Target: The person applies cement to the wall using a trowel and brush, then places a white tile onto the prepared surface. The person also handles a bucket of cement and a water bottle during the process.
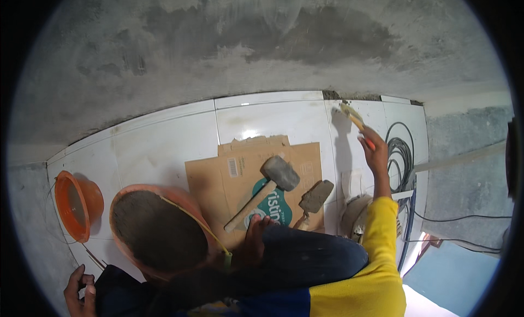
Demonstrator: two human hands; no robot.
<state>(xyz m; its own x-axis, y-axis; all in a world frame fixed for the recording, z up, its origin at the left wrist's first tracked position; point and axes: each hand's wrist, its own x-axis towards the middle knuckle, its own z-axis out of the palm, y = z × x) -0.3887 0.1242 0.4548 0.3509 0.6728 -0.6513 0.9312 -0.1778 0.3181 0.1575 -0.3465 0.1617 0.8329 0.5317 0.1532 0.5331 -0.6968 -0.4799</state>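
My right hand, at the end of a yellow sleeve, is closed round the orange handle of a brush. Its pale tip hangs over the white floor tiles, close to a narrow mortar strip at the wall's foot. Low on the left, my left hand is held with loosely bent fingers apart and nothing visible in it. A rubber mallet with a wooden handle lies on flattened cardboard by my bare foot. Beside it rests a mortar-caked trowel.
An orange bucket of grey mortar stands left of my foot, a yellow strip across it. Farther left, an orange basin tilts on its side. Coiled black cable lies at the right. The rough grey wall runs along the far side.
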